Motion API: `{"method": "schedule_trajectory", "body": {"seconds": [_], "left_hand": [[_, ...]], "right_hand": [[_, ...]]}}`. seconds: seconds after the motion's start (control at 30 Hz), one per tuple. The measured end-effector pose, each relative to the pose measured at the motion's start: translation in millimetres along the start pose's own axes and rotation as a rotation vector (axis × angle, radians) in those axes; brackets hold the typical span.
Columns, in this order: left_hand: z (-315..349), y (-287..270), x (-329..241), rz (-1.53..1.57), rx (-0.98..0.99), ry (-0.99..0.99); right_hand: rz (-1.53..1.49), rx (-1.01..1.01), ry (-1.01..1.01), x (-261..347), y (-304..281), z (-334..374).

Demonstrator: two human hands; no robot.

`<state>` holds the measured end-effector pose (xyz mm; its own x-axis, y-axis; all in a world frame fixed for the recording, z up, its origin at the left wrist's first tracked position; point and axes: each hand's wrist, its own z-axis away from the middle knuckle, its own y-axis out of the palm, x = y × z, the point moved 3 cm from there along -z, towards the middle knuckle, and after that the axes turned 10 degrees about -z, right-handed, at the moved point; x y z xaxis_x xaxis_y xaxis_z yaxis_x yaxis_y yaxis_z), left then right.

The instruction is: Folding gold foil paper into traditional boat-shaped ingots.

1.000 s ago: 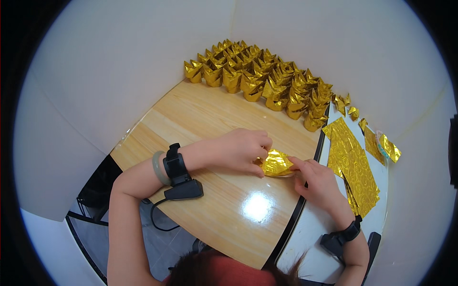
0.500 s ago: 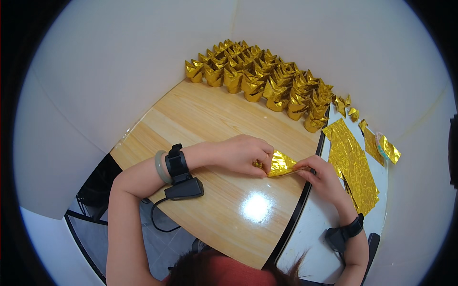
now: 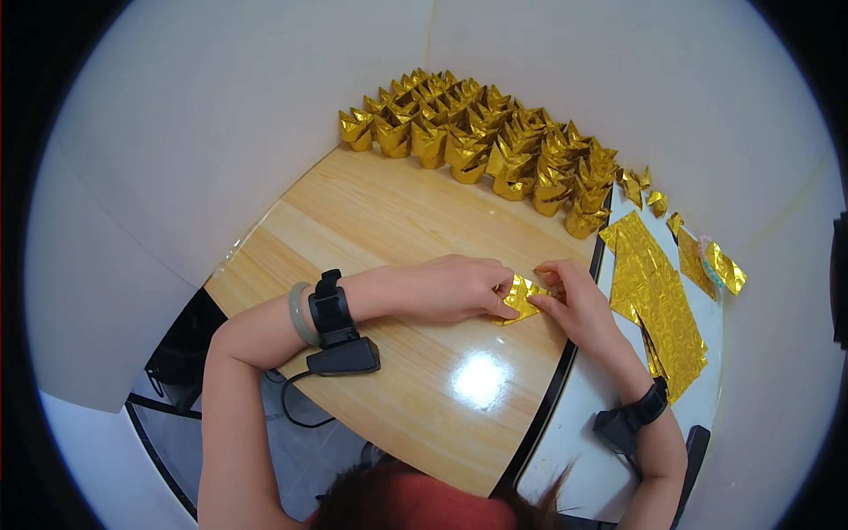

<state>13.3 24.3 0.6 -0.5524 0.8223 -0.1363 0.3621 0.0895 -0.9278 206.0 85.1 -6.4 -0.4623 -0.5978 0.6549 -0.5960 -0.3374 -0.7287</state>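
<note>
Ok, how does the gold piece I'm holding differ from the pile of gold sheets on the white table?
The gold piece looks much smaller than the pile of gold sheets. The piece looks creased and folded; the pile's sheets lie flat, overlapping. Your left hand grips the piece over the wooden table; the pile rests on the white table. Both are shiny gold.
</note>
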Motion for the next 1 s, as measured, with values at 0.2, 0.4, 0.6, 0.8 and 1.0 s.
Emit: {"method": "schedule_trajectory", "body": {"seconds": [0.2, 0.4, 0.6, 0.8, 1.0], "left_hand": [[1.1, -1.3, 4.9, 0.124, 0.081, -0.058], [3.1, -1.5, 13.9, 0.014, -0.104, -0.256], [2.8, -4.3, 19.0, 0.230, 0.127, -0.529], [0.7, -7.5, 26.2, 0.340, -0.025, -0.586], [-1.3, -12.9, 21.3, -0.083, -0.185, -0.302]], "right_hand": [[0.050, -0.058, -0.085, -11.4, -13.2, 4.8], [-0.001, 0.034, -0.045, 7.0, -8.0, 2.6], [-0.032, 0.096, 0.155, 16.1, -15.2, -0.6], [-0.105, 0.063, 0.139, 9.7, -23.8, -0.5], [0.056, -0.076, -0.253, 26.4, -29.0, 0.2]]}}
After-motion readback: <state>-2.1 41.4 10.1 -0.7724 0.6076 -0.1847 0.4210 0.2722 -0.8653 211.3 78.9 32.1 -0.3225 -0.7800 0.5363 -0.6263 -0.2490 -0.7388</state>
